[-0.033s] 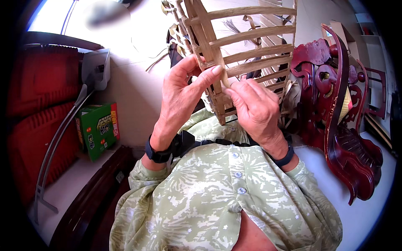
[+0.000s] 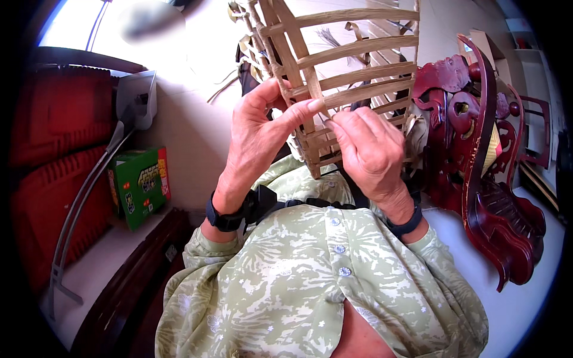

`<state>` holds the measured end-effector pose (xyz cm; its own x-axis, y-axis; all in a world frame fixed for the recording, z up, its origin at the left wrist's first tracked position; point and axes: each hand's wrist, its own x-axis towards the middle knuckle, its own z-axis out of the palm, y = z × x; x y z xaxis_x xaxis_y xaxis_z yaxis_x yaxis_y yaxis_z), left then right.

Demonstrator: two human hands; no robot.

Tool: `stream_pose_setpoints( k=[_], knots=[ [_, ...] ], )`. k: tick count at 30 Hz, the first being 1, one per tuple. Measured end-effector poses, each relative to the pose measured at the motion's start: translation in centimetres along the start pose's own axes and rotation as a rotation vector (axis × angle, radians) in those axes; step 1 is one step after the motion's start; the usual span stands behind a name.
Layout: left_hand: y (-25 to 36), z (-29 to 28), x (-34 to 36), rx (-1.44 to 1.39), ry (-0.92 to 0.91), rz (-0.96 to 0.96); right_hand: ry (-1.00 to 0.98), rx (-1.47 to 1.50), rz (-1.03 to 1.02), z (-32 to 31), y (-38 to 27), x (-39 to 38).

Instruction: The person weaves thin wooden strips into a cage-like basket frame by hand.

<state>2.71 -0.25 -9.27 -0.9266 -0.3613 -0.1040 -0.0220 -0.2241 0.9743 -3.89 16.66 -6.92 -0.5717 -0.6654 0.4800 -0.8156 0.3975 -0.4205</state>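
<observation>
An open lattice frame (image 2: 358,45) of pale flat strips, perhaps bamboo or rattan, leans up in front of my lap. My left hand (image 2: 258,134) is closed round its left edge, the thumb pressing on a lengthwise strip and the other fingers partly behind the frame. My right hand (image 2: 375,152) pinches the end of a narrow pale strip (image 2: 324,112) just right of my left thumb. The lower corner (image 2: 314,170) of the frame hangs over my lap. My right fingertips partly hide how the narrow strip is woven.
On the right stands a carved dark red wooden chair (image 2: 477,179). At the left are red slatted furniture (image 2: 59,113), a grey curved metal stand (image 2: 89,197) and a green box (image 2: 140,188). Loose strips (image 2: 221,86) lie on the floor beyond the frame.
My right hand has moved slightly right and down with the pinched strip. The frame has shifted a little to the left; my left hand keeps nearly the same hold.
</observation>
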Motion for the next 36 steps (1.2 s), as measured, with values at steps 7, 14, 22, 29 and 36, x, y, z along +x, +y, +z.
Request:
stream_pose_setpoints(
  k=[7, 14, 22, 29, 36],
  knots=[
    [0.9, 0.7, 0.3, 0.007, 0.020, -0.079, 0.089, 0.028, -0.078, 0.0, 0.8, 1.3],
    [0.2, 0.5, -0.5, -0.023, 0.035, -0.015, 0.130, 0.048, -0.127, -0.1, 0.8, 2.8],
    [0.1, -0.1, -0.4, 0.071, 0.002, -0.025, -0.131, 0.118, 0.251, 0.3, -0.8, 2.1],
    [-0.5, -0.3, -0.7, 0.125, -0.034, 0.053, -0.592, 0.408, 0.273, -1.6, 1.4, 4.7],
    [0.5, -1.1, -0.2, 0.200, -0.166, 0.047, -0.267, 0.246, 0.213, -0.5, 0.2, 2.6]
  ],
)
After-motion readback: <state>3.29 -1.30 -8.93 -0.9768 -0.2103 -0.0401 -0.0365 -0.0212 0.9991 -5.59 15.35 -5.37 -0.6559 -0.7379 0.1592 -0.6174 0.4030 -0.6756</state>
